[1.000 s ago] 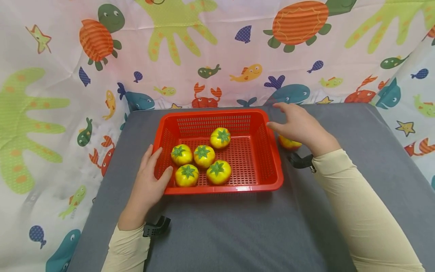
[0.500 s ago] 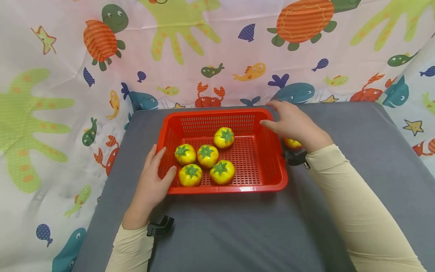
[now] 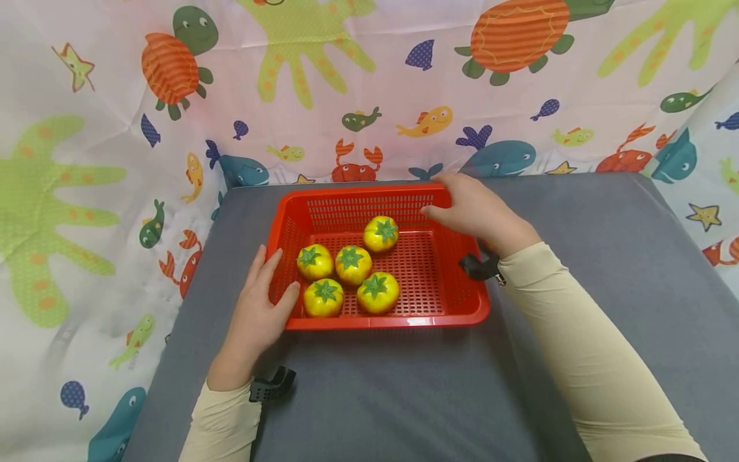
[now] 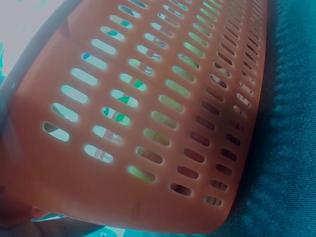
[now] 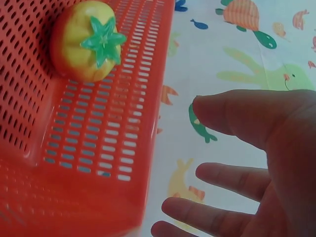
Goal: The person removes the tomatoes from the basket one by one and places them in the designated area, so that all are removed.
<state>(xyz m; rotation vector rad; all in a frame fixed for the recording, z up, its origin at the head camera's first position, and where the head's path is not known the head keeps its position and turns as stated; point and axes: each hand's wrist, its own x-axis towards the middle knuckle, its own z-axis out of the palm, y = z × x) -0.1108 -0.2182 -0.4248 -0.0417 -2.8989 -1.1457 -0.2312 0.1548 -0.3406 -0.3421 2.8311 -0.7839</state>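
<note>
A red slotted basket [image 3: 416,321] stands upright, holding five glossy yellow fruits [image 3: 375,301] topped with green leaves.

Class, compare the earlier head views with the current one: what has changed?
The right hand has moved left, from mostly outside the red basket to over its far right corner, almost hiding the lone fruit outside. Nothing was visibly gripped or let go. The left hand stays at the basket's left side; the five yellow fruits lie inside as before.
</note>
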